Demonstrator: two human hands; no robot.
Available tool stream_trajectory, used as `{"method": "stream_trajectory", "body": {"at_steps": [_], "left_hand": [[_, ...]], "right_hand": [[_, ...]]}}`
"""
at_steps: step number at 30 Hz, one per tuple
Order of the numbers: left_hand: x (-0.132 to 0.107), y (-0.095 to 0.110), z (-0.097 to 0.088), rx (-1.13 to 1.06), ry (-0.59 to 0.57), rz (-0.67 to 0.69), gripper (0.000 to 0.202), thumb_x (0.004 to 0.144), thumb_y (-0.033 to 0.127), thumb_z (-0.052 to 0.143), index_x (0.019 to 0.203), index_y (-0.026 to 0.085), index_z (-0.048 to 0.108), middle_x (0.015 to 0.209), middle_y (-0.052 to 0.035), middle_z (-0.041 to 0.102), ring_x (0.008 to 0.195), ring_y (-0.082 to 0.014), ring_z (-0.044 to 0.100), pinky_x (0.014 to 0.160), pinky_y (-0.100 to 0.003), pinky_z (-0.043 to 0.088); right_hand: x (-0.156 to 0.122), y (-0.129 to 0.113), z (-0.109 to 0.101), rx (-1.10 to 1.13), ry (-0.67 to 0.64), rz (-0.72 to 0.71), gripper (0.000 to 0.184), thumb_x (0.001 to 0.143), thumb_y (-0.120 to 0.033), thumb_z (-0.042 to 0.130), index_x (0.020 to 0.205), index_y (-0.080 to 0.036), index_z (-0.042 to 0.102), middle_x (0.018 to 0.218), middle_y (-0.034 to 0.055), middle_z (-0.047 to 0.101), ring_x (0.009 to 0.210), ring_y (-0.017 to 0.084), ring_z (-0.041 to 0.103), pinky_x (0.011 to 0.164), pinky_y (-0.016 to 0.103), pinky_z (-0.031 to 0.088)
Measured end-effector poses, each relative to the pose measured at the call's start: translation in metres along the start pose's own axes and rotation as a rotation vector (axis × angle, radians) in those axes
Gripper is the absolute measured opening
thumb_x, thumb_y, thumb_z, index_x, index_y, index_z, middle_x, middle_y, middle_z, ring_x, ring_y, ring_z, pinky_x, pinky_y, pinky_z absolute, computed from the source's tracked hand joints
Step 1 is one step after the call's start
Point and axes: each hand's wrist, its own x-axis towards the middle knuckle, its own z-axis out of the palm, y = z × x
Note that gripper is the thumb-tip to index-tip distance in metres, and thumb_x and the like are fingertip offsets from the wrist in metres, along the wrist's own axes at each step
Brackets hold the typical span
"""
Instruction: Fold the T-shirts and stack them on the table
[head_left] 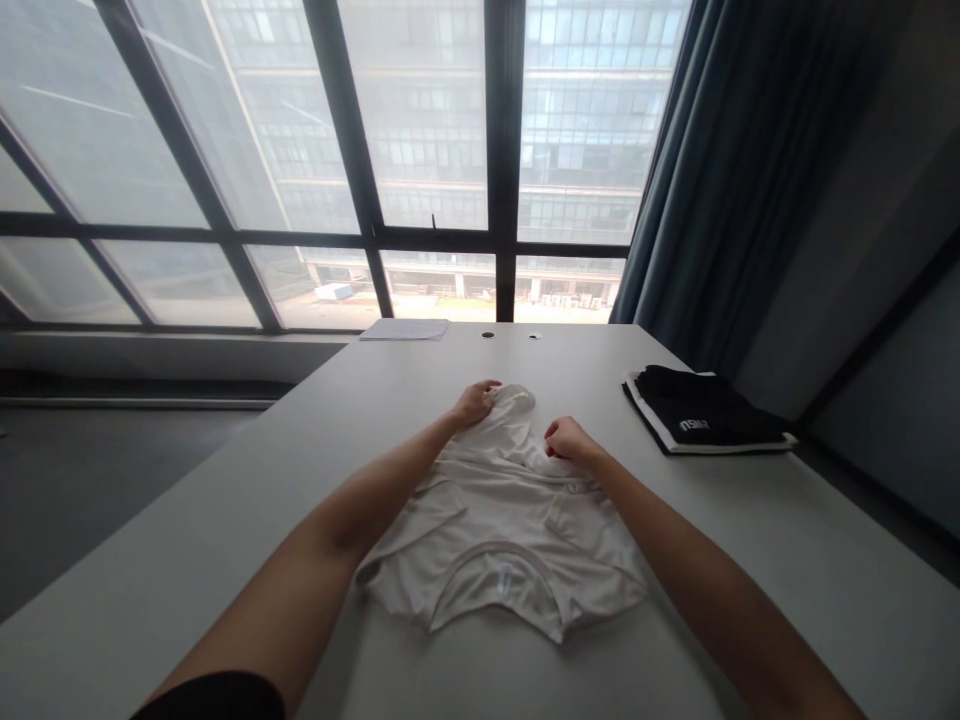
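Observation:
A white T-shirt [499,510] lies on the table with its neckline toward me and a small label inside the collar. Its sleeves are tucked inward, and the far end is bunched and rumpled. My left hand [475,404] is closed on the shirt's far left edge, with fabric raised beside the fingers. Over the far right part of the shirt is my right hand [570,440], its fingers curled in. Whether those fingers pinch any cloth is hidden from this angle.
A stack of folded black and white clothes [705,410] sits on the right side of the white table [300,480]. Papers [405,329] lie at the far left edge, near two round holes in the tabletop. Beyond are windows and a blue curtain [720,200].

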Motion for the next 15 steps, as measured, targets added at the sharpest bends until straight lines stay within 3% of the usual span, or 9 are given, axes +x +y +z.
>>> {"method": "stream_trajectory", "body": {"at_steps": [4,7,12,15], "left_hand": [[0.005,0.012,0.012,-0.158,0.032,0.066,0.042,0.079,0.013,0.065,0.120,0.019,0.069,0.111,-0.0080,0.072,0.091,-0.0195,0.069,0.088,-0.031,0.054],[0.012,0.018,0.008,-0.252,0.106,0.062,0.041,0.082,0.015,0.061,0.122,0.017,0.066,0.110,-0.0081,0.071,0.085,-0.0173,0.069,0.081,-0.029,0.056],[0.026,0.006,-0.028,-0.277,0.276,-0.044,0.061,0.080,0.016,0.062,0.140,0.018,0.048,0.114,-0.0100,0.068,0.089,-0.0176,0.069,0.077,-0.029,0.057],[0.021,-0.016,-0.055,-0.178,0.339,-0.151,0.065,0.078,0.018,0.067,0.140,0.016,0.046,0.116,-0.0154,0.065,0.094,-0.0253,0.070,0.079,-0.038,0.057]], "right_hand": [[0.000,0.001,-0.001,0.083,-0.105,0.025,0.010,0.074,-0.014,0.067,0.064,-0.013,0.069,0.054,0.0044,0.066,0.042,0.010,0.049,0.044,0.021,0.037],[-0.002,0.002,0.001,0.123,-0.125,-0.006,0.014,0.073,-0.017,0.068,0.060,-0.013,0.069,0.049,0.0015,0.062,0.042,0.008,0.044,0.044,0.020,0.035],[-0.002,0.004,0.008,0.159,-0.087,-0.076,0.016,0.078,-0.020,0.066,0.082,-0.012,0.078,0.060,0.0007,0.067,0.053,0.010,0.055,0.052,0.019,0.040],[0.003,0.008,0.007,0.127,-0.015,-0.091,0.019,0.079,-0.019,0.064,0.087,-0.011,0.079,0.069,0.0039,0.072,0.064,0.013,0.062,0.057,0.020,0.044]]}}
